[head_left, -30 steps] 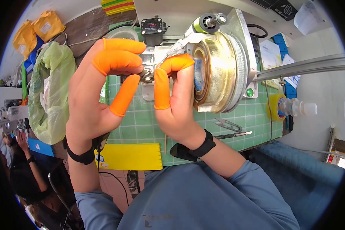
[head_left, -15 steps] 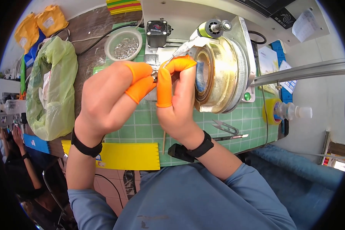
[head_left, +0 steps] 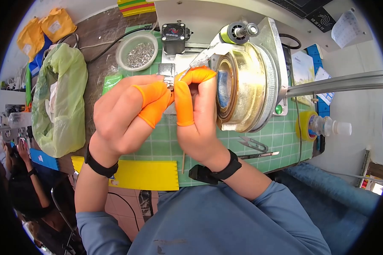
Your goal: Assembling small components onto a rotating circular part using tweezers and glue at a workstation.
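Roll (head_left: 244, 85); to its left, the right hand (head_left: 200, 129) pinches a strip (head_left: 202, 57); farther left, the left hand (head_left: 119, 117), pinched together beside a block (head_left: 167, 69), contents hidden.

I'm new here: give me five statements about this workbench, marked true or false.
1. Both the left hand and right hand wear orange finger covers. True.
2. Snips lie on a green gridded mat. True.
3. Those snips lie left of the left hand. False: they lie right of the right hand.
4. A round tub holds small shiny pieces. True.
5. That tub is bright red. False: it is whitish.
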Demonstrator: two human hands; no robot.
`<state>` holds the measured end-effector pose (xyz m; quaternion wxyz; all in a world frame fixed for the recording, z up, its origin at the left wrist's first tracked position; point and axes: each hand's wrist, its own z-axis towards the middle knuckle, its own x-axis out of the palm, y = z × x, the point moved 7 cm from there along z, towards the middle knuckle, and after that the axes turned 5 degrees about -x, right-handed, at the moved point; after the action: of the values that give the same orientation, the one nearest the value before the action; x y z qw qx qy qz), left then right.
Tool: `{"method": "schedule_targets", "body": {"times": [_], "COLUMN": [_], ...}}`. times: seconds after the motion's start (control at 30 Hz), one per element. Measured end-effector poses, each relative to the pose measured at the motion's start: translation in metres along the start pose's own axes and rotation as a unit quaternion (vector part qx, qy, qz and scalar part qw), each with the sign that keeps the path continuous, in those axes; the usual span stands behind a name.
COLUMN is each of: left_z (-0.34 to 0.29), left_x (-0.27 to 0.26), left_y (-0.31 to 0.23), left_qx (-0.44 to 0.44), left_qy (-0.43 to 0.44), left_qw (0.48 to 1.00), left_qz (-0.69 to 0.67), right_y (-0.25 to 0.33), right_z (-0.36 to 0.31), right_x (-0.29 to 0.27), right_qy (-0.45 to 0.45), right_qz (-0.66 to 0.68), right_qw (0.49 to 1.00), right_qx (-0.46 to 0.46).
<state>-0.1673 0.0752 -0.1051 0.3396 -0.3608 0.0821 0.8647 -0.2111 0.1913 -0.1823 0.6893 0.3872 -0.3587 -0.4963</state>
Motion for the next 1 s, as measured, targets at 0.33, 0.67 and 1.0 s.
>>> {"method": "schedule_targets", "body": {"times": [0.33,0.67,1.0], "left_z": [-0.005,-0.004,-0.040], "left_x": [-0.001,-0.025,-0.002], "left_y": [-0.002,-0.006,0.012], "left_qx": [0.016,-0.113,-0.398], "left_qy": [-0.018,-0.015,0.288], "left_qw": [1.000,0.993,0.854], "left_qz": [0.005,-0.008,-0.173], "right_y": [0.010,0.026,0.055], "right_z": [-0.005,-0.021,-0.056], "right_x": [0.004,-0.001,-0.010], "right_qy": [0.033,0.004,0.167], "right_qz": [0.140,0.164,0.087], "right_qw": [0.987,0.979,0.973], "right_qx": [0.072,0.121,0.133]}}
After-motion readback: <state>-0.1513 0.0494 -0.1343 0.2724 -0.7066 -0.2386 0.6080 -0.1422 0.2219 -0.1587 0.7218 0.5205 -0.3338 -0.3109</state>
